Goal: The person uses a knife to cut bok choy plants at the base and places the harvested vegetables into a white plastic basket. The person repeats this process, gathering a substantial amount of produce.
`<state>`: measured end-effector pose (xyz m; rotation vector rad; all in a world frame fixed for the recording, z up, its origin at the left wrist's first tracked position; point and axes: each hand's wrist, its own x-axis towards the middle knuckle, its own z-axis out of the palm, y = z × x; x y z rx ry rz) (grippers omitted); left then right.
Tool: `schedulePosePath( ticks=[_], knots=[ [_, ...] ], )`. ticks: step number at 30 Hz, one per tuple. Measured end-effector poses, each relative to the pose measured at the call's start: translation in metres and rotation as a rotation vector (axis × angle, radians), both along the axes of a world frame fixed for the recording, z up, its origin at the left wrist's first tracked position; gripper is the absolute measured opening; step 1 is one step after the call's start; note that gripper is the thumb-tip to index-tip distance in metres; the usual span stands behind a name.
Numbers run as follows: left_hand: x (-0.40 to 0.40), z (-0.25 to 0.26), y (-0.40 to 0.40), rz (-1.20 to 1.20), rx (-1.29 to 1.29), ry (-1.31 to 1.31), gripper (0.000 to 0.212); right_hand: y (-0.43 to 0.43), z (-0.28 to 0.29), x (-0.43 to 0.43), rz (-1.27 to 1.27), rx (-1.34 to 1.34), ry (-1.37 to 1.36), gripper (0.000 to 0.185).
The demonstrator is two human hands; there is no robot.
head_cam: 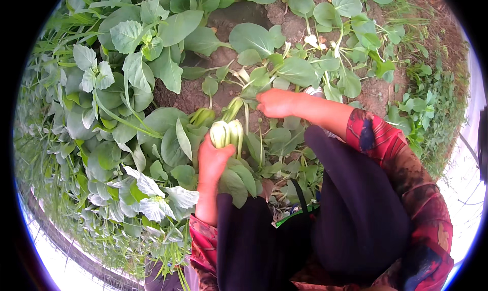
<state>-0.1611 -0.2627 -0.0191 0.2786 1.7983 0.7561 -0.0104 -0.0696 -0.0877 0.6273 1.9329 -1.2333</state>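
My left hand grips harvested bok choy heads, their pale, thick stem bases pointing up past the thumb and their broad leaves hanging below. Just beyond them, more light green stalks lean toward my right hand. That hand is low among the leaves, with its fingers curled inward. Foliage hides the fingertips, so whether they pinch a stem is unclear. Close by, a loose spread of cut or uprooted leafy greens lies on brown soil.
Dense leafy greens and grass fill the left side. My dark-trousered knees flank a dark bag with a green edge. A shoe shows behind my right forearm. Pale sheeting borders the right edge.
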Motion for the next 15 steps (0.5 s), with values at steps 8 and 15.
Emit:
schedulePosePath(
  ticks=[8,15],
  knots=[
    [-0.008,0.021,0.002,0.198,0.06,-0.26,0.052,-0.006,-0.01,0.021,-0.109,0.112,0.239,0.031],
    [-0.01,0.035,0.006,0.111,0.11,-0.359,0.058,-0.014,0.016,0.019,-1.098,-0.706,0.154,0.037]
  ],
)
